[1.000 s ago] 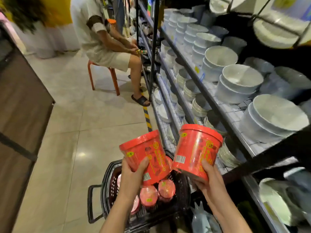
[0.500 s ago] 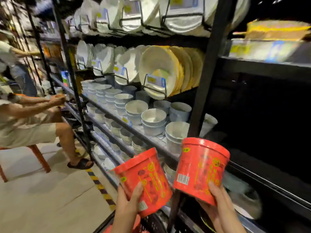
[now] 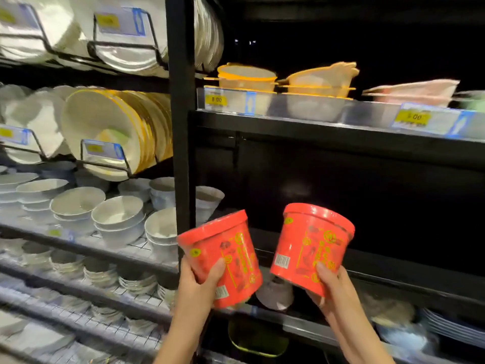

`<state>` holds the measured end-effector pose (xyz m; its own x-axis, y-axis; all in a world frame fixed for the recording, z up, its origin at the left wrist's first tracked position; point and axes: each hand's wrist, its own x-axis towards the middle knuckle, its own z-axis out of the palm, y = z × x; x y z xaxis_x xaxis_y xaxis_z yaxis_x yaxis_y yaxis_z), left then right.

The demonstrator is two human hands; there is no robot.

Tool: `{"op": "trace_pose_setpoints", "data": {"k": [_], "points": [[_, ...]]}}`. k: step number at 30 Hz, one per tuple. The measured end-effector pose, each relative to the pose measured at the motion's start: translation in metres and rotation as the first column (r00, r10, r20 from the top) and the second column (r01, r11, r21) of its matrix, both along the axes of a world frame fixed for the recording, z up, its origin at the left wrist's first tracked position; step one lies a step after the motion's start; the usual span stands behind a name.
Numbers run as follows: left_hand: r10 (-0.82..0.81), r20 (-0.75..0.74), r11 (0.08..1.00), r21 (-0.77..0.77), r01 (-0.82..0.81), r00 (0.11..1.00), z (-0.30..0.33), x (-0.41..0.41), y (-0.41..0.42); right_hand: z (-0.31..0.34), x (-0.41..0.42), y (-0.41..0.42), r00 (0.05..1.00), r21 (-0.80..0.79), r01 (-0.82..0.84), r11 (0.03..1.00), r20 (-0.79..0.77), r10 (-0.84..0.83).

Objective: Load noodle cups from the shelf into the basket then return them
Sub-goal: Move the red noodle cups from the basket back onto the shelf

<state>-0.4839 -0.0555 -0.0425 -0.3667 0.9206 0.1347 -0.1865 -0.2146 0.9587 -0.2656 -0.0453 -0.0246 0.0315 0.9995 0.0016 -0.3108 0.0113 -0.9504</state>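
Before the dark empty shelf bay (image 3: pixel 328 195), the left hand (image 3: pixel 199 287) and right hand (image 3: pixel 329 286) each gripped one red lidded plastic noodle cup (image 3: pixel 223 256) (image 3: pixel 312 245) low on its wall, lid tilted toward the bay, apparently for restocking.

One head-worn wide-angle view faces the black shelf rack (image 3: pixel 181 127) from close range, tilted slightly downward, level with its middle shelves.

The view has swung up and right from the floor and basket to the dark shelf bay (image 3: pixel 341 195). Both hands have carried their red noodle cups up with it: the left cup (image 3: pixel 223 256) and right cup (image 3: pixel 312 245) now stand further apart, before that bay; basket and seated person are gone from view
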Motion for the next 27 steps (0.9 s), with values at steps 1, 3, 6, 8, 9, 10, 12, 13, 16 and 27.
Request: {"op": "trace_pose_setpoints", "data": {"k": [1,3,6,8,9,10,12,13,16,27], "points": [[-0.003,-0.031,1.0,0.005,0.003,1.0,0.003,0.003,0.011,0.003,0.004,0.006,1.0,0.01,0.014,1.0,0.0,-0.014],[0.006,-0.107,1.0,0.007,-0.006,0.994,0.013,0.009,0.033,0.012,0.01,0.018,1.0,0.032,0.024,0.999,0.014,-0.025],[0.039,-0.217,0.999,0.018,-0.036,0.975,0.022,0.014,0.066,0.023,0.015,0.041,0.999,0.063,0.046,0.997,0.022,-0.048],[0.073,-0.286,0.997,0.027,-0.068,0.955,0.025,0.016,0.085,0.03,0.015,0.059,0.996,0.079,0.059,0.995,0.068,-0.064],[0.088,-0.31,0.996,0.036,-0.081,0.947,0.027,0.016,0.095,0.034,0.014,0.069,0.993,0.092,0.063,0.994,0.09,-0.071],[0.1,-0.335,0.995,0.046,-0.09,0.937,0.028,0.016,0.104,0.037,0.013,0.078,0.992,0.104,0.064,0.993,0.104,-0.075],[0.117,-0.387,0.993,0.048,-0.107,0.914,0.028,0.016,0.121,0.043,0.01,0.099,0.99,0.121,0.074,0.99,0.114,-0.088],[0.13,-0.412,0.991,0.042,-0.124,0.902,0.028,0.015,0.129,0.047,0.006,0.11,0.988,0.123,0.08,0.989,0.123,-0.096],[0.177,-0.467,0.983,0.034,-0.183,0.866,0.02,0.012,0.151,0.056,-0.008,0.137,0.98,0.117,0.076,0.99,0.174,-0.096],[0.187,-0.488,0.976,-0.009,-0.219,0.853,-0.012,0.004,0.176,0.068,-0.065,0.194,0.938,0.281,0.006,0.96,0.331,-0.103]]}}
